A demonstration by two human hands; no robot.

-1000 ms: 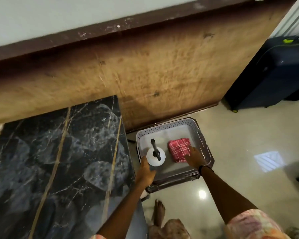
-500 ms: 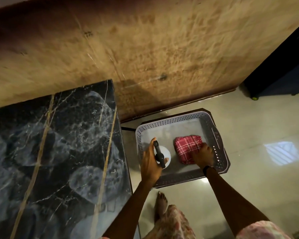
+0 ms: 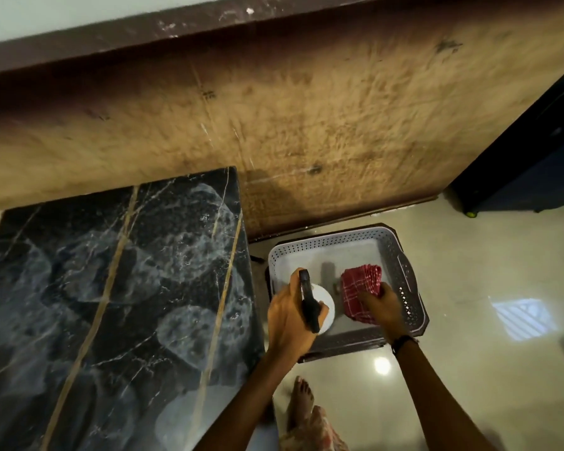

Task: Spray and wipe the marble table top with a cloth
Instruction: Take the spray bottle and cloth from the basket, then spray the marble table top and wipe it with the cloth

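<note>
A black marble table top (image 3: pixel 111 288) with gold veins fills the lower left. To its right, on the floor, stands a white perforated basket (image 3: pixel 404 278). My left hand (image 3: pixel 290 317) is closed around a white spray bottle (image 3: pixel 326 304) with a black trigger head, over the basket's left side. My right hand (image 3: pixel 381 307) grips a folded red checked cloth (image 3: pixel 360 284) at its near edge, inside the basket's right half.
A worn brown wooden panel (image 3: pixel 306 125) runs behind the table and basket. A dark blue suitcase (image 3: pixel 534 157) stands at the right edge. The floor (image 3: pixel 469 353) is glossy pale tile. My bare foot (image 3: pixel 302 402) is beside the table's corner.
Both hands have closed on their objects: the left took hold of the spray bottle, the right gripped the cloth. The camera view tilted upward again.
</note>
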